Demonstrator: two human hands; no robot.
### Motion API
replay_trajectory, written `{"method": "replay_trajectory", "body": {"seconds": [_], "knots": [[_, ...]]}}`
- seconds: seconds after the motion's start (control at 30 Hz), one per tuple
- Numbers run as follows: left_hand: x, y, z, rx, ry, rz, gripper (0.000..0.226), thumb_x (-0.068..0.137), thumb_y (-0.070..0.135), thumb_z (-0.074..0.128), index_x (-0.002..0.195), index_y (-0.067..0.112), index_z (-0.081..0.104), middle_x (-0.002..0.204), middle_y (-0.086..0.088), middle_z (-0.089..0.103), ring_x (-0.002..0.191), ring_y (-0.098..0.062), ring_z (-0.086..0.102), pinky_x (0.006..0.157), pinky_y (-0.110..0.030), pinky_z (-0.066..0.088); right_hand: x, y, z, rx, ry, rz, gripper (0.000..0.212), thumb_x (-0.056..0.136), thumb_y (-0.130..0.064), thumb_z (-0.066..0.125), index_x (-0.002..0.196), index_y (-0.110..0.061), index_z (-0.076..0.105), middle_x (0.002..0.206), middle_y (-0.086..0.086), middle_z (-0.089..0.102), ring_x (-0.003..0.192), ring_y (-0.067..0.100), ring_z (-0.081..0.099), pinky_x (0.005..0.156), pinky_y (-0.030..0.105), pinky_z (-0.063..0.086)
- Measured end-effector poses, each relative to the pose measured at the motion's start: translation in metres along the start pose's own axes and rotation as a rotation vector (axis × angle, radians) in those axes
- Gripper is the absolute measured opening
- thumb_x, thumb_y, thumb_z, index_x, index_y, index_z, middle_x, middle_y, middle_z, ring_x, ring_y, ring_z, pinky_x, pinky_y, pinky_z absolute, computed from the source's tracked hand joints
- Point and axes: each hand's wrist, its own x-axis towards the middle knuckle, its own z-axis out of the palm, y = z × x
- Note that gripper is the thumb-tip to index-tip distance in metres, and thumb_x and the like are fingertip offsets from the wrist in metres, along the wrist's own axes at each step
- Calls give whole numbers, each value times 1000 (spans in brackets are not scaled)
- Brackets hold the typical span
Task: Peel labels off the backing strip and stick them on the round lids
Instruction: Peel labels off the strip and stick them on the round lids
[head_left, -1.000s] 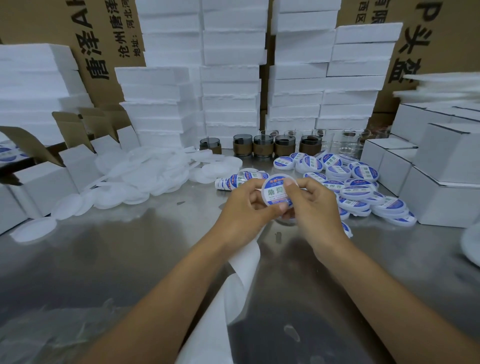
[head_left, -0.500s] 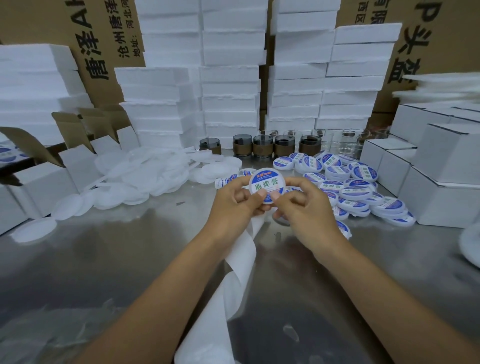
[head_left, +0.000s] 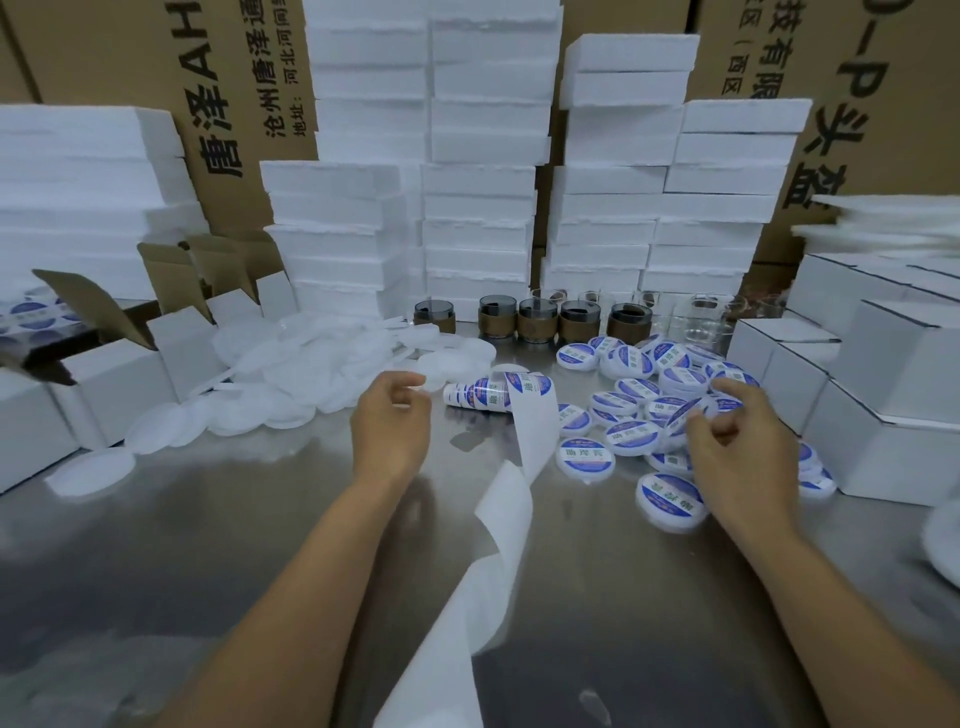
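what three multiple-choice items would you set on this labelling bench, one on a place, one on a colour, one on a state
1. Where does the heap of labelled lids lie relative to the label roll?
A. left of it
B. right of it
C. stacked on top of it

2. What colours are the printed labels mostly?
A. red and yellow
B. blue and white
C. black and gold

3. How is the backing strip?
A. wound wholly on the roll
B. cut into short pieces
C. unrolled, trailing loose toward the person

Answers:
1 B: the heap spreads to the right of the roll, in front of the white boxes.
2 B: each label shows blue bands around a white middle.
3 C: one unbroken white band runs from the roll to the near edge of the view.
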Motion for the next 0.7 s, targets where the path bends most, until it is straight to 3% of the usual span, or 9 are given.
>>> {"method": "replay_trajectory", "body": {"seconds": [0.07,0.2,0.4,0.57,0.7], "knots": [[10,-11,-9,143,55,-17,16,89,7,51,99,15,62,88,1,59,72,-13,52,62,-15,36,-1,3,3,-77,-17,-20,26,89,-14,54,115,-13,55,56,2,56,64,21,55,64,32,40],[27,-27,-29,333,95,-16,26,90,6,50,114,8,59,107,-9,59,91,-22,53,80,-27,38,0,6,4,-196,-61,27,18,92,-25,50,106,-16,57,63,4,61,74,27,57,64,33,38],[41,-34,-42,531,134,-2,37,92,10,52,130,8,51,132,-17,41,120,-33,44,98,-39,37,-4,0,6,-288,-87,-73,15,93,-25,48,100,-17,58,68,2,61,73,26,55,60,33,36],[49,-40,-46,732,62,20,31,94,16,50,123,9,58,127,-19,47,118,-36,44,97,-43,38,-2,-1,8,-321,-116,-105,17,94,-25,46,102,-16,58,69,3,58,72,27,54,61,33,36],[52,-40,-44,779,78,34,20,92,14,49,104,8,65,109,-18,56,103,-36,51,86,-43,41,-4,-3,7,-315,-98,-116,15,93,-24,47,99,-16,58,61,-1,54,67,24,52,60,31,34]]}}
